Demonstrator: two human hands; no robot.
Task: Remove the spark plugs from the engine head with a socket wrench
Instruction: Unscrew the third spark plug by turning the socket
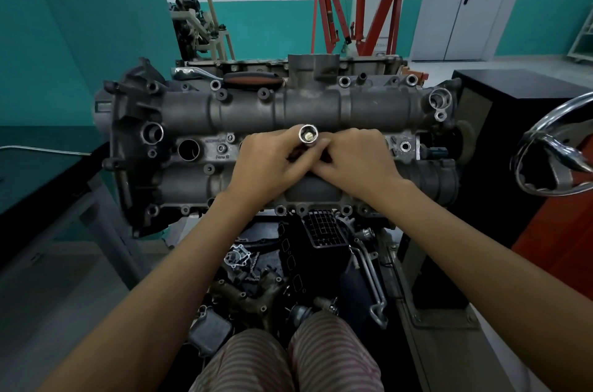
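A grey engine head (244,109) lies across the stand in front of me, with an open round plug well (188,150) at its left. Over the head's middle, my left hand (269,163) grips a silver socket (308,135) whose open end faces me. A pale spark plug tip (308,136) shows inside the socket. My right hand (356,160) meets the left, its fingers curled at the socket's lower part. What lies under the two hands is hidden. A chrome ratchet wrench (195,72) and a red-and-black handled tool (252,79) lie on the head's far edge.
Loose engine parts (288,263) fill the tray below the head. A chrome handwheel (558,151) sticks out at the right beside a black cabinet (519,83). A dark bench (38,186) stands at the left. A red engine crane (359,3) stands behind.
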